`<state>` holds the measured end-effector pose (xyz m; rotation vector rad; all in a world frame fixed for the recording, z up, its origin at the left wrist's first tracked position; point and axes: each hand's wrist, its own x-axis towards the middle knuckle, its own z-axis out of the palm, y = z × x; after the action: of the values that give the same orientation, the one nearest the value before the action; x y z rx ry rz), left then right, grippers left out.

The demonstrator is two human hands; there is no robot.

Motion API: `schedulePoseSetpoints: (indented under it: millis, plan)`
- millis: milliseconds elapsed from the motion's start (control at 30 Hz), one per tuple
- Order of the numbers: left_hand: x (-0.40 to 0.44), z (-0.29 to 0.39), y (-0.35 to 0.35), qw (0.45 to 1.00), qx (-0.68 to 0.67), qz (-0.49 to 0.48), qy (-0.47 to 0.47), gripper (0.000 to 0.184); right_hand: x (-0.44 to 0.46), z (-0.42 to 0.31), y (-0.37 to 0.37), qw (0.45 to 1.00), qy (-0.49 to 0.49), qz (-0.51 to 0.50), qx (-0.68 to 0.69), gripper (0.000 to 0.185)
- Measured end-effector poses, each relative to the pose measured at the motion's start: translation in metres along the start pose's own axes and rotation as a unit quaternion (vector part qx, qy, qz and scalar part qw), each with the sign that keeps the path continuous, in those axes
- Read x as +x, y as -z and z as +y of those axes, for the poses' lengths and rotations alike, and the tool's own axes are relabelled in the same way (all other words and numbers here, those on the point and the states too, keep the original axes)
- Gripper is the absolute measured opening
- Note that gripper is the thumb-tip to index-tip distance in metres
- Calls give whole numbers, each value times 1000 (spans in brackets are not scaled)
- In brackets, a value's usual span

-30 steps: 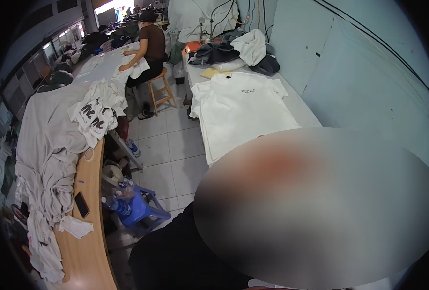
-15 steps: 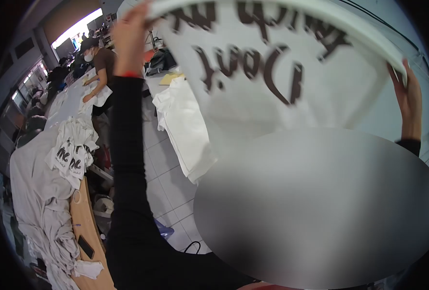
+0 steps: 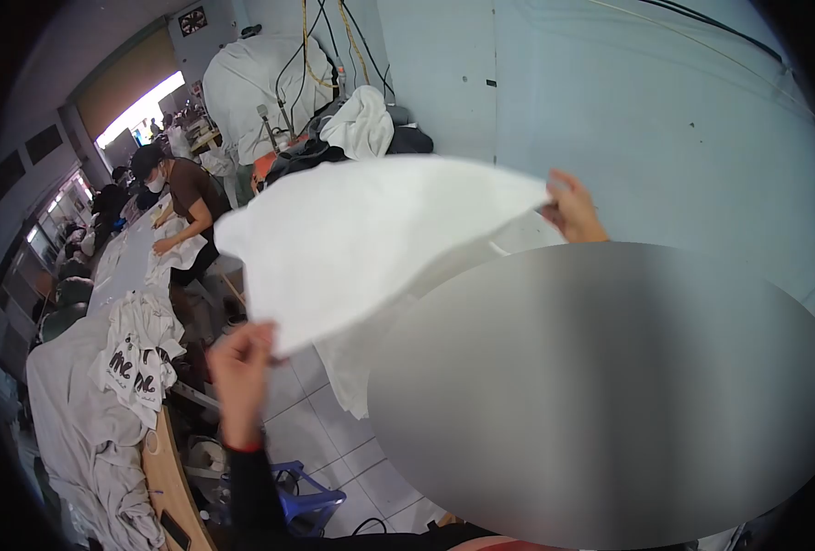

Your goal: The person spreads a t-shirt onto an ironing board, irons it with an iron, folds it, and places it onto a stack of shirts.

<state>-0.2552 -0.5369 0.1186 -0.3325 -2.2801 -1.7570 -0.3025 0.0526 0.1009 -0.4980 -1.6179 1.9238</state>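
Observation:
A white T-shirt is spread out in the air between my two hands, its plain side showing. My left hand is closed on its near left corner, a red band at the wrist. At the right, my right hand pinches the other corner with its fingertips. Below the raised garment, more white cloth hangs over the floor. A large grey blurred oval hides the lower right, including whatever lies under the right side of the shirt.
To the left, a wooden table bears grey cloth, printed white shirts and a phone. A blue plastic stool stands on the tiled floor. Beyond, a co-worker leans over a long table. Dark and white fabric is heaped behind.
Both hands have come down from overhead, lowering the shirt. Its dark lettering showed before; now a plain white face lies outstretched. My right hand has moved left, and the back wall has come into view.

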Motion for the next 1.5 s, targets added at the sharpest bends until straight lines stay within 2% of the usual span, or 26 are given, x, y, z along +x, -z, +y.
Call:
schedulePoseSetpoints:
  millis: [33, 67, 133, 233, 333, 433, 467, 500, 533, 567, 633, 700, 767, 800, 833, 867, 933, 967, 1033, 1100, 1133, 1167, 1233, 1500]
  plan:
    - [-18, -38, -18, 997, -58, -35, 38, 20, -1, 36, 9, 999, -37, -4, 13, 30]
    - [-35, -68, -37, 991, -61, -50, 108, 19, -12, 69, 19, 998, -55, -25, 0, 25]
    - [-65, -157, -64, 976, -79, -79, 185, 19, -56, 136, 44, 993, -88, -58, -51, 21]
    - [-103, -207, -93, 931, -149, -37, 330, 20, -186, 181, 87, 984, -158, -78, -30, 24]
    - [-125, -221, -93, 938, -75, -47, 334, 19, -331, 186, 152, 979, -200, -1, -48, 28]
    - [-134, -233, -87, 956, 26, -85, 280, 16, -470, 160, 211, 952, -252, 162, -68, 28]
    - [-130, -225, -84, 941, 90, -106, 309, 21, -510, 151, 228, 937, -265, 199, -109, 28]
    - [-129, -227, -83, 954, 208, -95, 193, 24, -548, 138, 241, 920, -285, 230, -142, 28]
    - [-129, -234, -87, 944, 314, -83, 67, 27, -576, 126, 250, 900, -302, 261, -175, 27]
    - [-126, -236, -94, 909, 407, -66, -64, 29, -593, 119, 256, 890, -305, 277, -197, 27]
    - [-106, -205, -131, 945, 317, -64, -58, 38, -632, 109, 260, 864, -315, 314, -235, 27]
    - [-89, -182, -189, 934, 296, -66, -187, 44, -646, 122, 262, 887, -251, 297, -249, 27]
    - [-66, -171, -250, 935, 213, -131, -251, 51, -628, 135, 249, 896, -179, 273, -302, 26]
    - [-55, -182, -283, 916, 267, -164, -250, 51, -619, 141, 237, 893, -137, 257, -342, 26]
    - [-48, -190, -307, 893, 321, -194, -248, 52, -606, 140, 218, 881, -133, 248, -381, 26]
    - [-44, -175, -313, 885, 319, -275, -200, 55, -601, 142, 198, 867, -130, 237, -419, 27]
    - [-35, -130, -332, 850, 298, -421, -108, 63, -604, 162, 186, 855, -3, 151, -495, 32]
    - [-43, -124, -345, 873, 206, -415, -151, 65, -605, 162, 173, 862, -37, 151, -483, 45]
    - [-99, -133, -352, 892, 23, -396, -215, 71, -617, 182, 163, 816, -68, 144, -555, 69]
    - [-168, -141, -347, 833, 228, -399, -308, 71, -626, 178, 144, 773, -142, 104, -610, 88]
    - [-203, -155, -339, 823, 245, -384, -340, 70, -622, 177, 143, 749, -170, 75, -636, 97]
    - [-225, -166, -335, 809, 266, -370, -370, 68, -619, 180, 146, 748, -179, 66, -635, 100]
    - [-230, -156, -333, 820, 268, -366, -350, 66, -622, 187, 151, 744, -209, 49, -632, 105]
    - [-230, -148, -333, 822, 274, -371, -335, 63, -616, 179, 152, 752, -238, 25, -614, 106]
